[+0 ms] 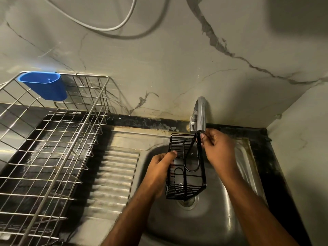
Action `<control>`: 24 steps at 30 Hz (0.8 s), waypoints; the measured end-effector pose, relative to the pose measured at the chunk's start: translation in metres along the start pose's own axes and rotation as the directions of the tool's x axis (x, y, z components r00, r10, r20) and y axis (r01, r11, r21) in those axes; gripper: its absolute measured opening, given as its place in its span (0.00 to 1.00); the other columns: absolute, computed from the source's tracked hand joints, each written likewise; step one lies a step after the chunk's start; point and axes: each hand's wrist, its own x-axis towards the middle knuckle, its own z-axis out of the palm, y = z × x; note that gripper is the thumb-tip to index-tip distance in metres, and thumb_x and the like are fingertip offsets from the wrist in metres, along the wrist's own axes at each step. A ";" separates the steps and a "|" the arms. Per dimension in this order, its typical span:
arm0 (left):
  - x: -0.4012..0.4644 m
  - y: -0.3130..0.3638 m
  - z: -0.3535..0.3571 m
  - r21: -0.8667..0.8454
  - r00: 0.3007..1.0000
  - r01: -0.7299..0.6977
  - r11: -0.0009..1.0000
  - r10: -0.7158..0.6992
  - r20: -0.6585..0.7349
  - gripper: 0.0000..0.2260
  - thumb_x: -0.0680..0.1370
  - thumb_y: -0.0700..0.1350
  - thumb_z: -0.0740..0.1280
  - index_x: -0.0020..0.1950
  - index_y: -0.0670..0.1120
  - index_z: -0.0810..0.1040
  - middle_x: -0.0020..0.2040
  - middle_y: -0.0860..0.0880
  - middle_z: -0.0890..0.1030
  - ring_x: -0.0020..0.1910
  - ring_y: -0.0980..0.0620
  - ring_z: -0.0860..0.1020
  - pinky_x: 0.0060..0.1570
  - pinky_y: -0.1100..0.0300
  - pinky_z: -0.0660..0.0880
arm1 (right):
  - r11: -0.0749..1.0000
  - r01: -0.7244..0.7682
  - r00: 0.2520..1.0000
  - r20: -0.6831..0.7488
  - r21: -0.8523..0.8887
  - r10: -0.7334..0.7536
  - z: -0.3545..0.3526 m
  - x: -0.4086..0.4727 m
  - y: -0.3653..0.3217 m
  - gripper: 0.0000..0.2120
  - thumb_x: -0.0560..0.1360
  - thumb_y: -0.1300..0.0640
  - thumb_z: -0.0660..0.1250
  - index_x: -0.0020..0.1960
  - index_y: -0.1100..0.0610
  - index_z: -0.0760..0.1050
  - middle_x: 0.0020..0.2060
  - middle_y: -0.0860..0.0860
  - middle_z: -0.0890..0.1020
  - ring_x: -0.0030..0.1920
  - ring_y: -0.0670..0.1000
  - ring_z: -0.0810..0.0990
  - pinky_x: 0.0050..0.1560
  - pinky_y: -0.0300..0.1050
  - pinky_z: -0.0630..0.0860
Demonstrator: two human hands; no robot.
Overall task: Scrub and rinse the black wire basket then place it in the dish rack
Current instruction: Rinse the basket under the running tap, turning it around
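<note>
both hands grip the black wire basket: left hand holds its side, right hand pinches the top corner, keeping it under the faucet, probably for rinsing.

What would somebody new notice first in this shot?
Both hands hold the black wire basket over the steel sink, under the faucet: left hand on its side, right hand at its top corner. At left, a bright blue cup hangs on the dish rack.
</note>
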 end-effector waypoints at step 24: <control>-0.068 -0.020 0.031 0.720 0.843 -0.523 0.456 0.403 0.356 0.14 0.72 0.59 0.77 0.40 0.55 0.75 0.45 0.54 0.77 0.50 0.55 0.75 0.53 0.56 0.74 | 0.949 0.029 0.999 0.033 -0.315 -0.020 -0.053 -0.077 0.008 0.24 0.82 0.47 0.59 0.75 0.54 0.66 0.69 0.56 0.71 0.67 0.56 0.73 0.60 0.46 0.72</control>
